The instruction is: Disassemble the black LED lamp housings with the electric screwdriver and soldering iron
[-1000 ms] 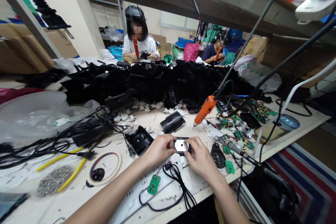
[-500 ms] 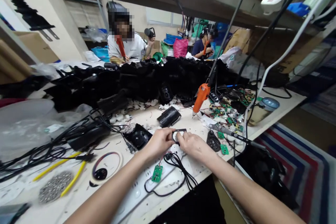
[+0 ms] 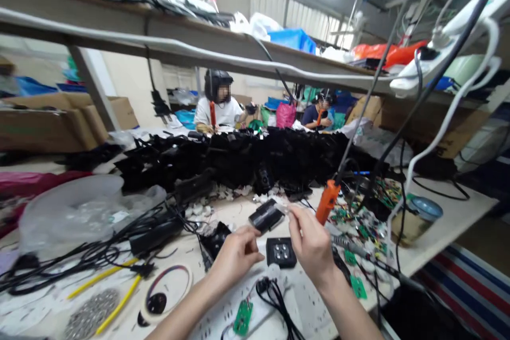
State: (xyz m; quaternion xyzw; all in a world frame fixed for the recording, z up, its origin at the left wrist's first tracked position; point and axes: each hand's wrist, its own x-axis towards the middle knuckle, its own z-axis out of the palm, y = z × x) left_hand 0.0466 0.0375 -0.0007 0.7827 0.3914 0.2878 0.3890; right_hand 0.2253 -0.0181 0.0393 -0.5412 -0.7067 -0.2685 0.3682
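Black square block (image 3: 281, 252) seen at lower centre of the frame, flanked by left hand (image 3: 236, 253), thumb and fingers parted, and by right hand (image 3: 314, 244), fingertips closed on a blurred pale piece (image 3: 282, 207), hands held apart.

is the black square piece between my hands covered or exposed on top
Exposed: shiny metal bits show in the middle of the black square piece.

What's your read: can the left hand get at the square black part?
Probably yes. The left hand sits just beside the square black part, looking empty, with nothing visible between them. The right hand is on the part's other side and doesn't seem to block that approach.
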